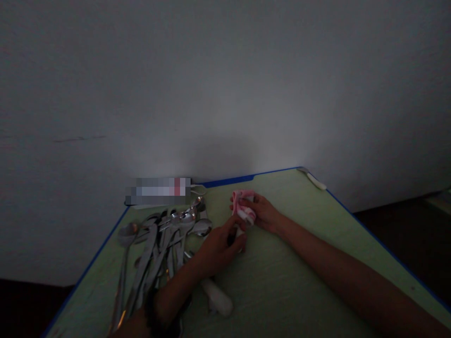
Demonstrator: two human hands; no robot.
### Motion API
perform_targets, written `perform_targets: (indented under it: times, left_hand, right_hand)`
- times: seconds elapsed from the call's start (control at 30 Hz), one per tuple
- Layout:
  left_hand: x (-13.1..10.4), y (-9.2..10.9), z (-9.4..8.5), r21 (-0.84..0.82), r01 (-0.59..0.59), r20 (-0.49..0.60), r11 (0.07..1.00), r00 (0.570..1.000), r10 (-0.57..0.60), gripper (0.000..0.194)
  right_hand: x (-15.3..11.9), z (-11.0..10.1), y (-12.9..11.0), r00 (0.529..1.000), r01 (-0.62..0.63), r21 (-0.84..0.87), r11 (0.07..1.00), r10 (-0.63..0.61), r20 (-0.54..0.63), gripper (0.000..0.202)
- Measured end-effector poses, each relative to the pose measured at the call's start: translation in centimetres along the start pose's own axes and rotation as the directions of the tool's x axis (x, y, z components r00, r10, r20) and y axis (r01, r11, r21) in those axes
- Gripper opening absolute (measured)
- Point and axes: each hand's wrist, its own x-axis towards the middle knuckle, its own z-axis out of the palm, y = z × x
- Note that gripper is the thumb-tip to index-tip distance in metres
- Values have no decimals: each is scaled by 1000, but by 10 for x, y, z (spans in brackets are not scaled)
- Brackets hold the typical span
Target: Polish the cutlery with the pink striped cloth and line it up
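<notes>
Over the middle of the green table (282, 277), my right hand (264, 211) is closed around a pink and white cloth (246, 206). My left hand (223, 241) is closed at the near side of the cloth, with its fingers round a pale handle (240, 233). The far end of that item is hidden by the cloth. To the left of my left hand lies a heap of metal spoons and knives (155, 249). A thick white handle (220, 300) rests just below my left wrist.
A utensil with a cream handle (317, 181) lies at the far right corner of the table. A blurred, pixelated package (158, 191) is at the far left, by the grey wall (225, 94). The table has a blue edge.
</notes>
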Motion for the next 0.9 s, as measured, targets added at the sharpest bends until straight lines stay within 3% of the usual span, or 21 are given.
perform_targets:
  times: [0.9]
  left_hand:
    - [0,-2,2,4,3,-7,1000,1000,-3,11]
  right_hand:
    - [0,-2,-3,995,-74,-21,997,75,63,27]
